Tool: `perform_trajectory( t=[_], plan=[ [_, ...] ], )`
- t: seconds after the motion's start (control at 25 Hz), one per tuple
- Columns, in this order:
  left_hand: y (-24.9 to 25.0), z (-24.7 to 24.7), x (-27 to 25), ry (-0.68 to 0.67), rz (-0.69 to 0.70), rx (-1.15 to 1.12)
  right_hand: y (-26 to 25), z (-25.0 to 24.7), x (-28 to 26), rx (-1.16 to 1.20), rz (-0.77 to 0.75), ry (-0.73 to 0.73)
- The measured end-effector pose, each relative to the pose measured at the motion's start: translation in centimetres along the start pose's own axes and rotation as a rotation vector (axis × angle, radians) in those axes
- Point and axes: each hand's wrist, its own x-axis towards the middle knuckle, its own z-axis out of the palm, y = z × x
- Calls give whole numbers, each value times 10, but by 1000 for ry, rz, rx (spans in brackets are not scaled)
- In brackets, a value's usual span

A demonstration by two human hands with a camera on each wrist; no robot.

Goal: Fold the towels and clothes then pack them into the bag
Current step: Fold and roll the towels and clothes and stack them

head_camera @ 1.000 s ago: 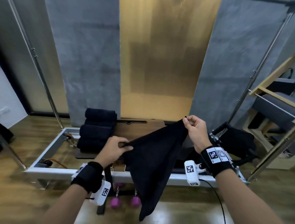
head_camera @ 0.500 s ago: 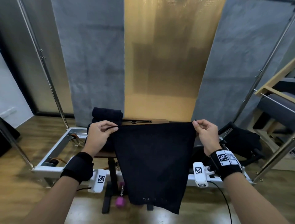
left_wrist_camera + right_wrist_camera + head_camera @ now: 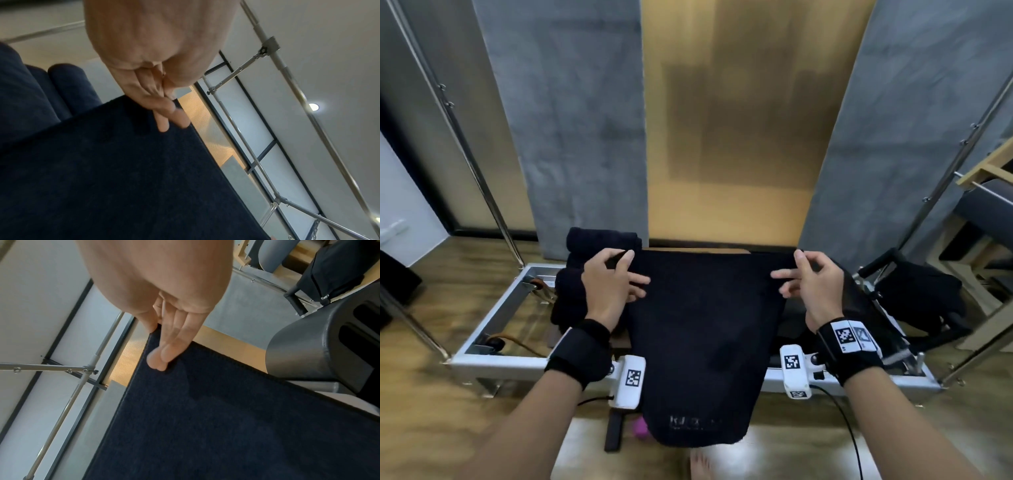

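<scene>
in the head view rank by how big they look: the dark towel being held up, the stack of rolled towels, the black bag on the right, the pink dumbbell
1. dark towel, though it hangs nearest the camera
2. black bag and rolled towels: unsure, both partly hidden
3. pink dumbbell, mostly hidden behind the towel

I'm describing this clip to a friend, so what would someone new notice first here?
First, the dark navy terry towel stretched flat at centre, the left hand and right hand each pinching a top corner. Behind the left hand sits a stack of rolled dark towels on the metal-framed exercise bench, and a black fabric bag waits at the right.
</scene>
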Motion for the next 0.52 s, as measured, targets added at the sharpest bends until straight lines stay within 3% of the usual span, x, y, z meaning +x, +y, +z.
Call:
perform_trajectory(
  t=[0.24, 0.52],
  plan=[
    [-49, 52, 68, 84, -135, -100, 44, 36, 73, 93, 95, 8],
    [-126, 119, 143, 193, -261, -25, 129, 65, 166, 47, 327, 29]
  ],
)
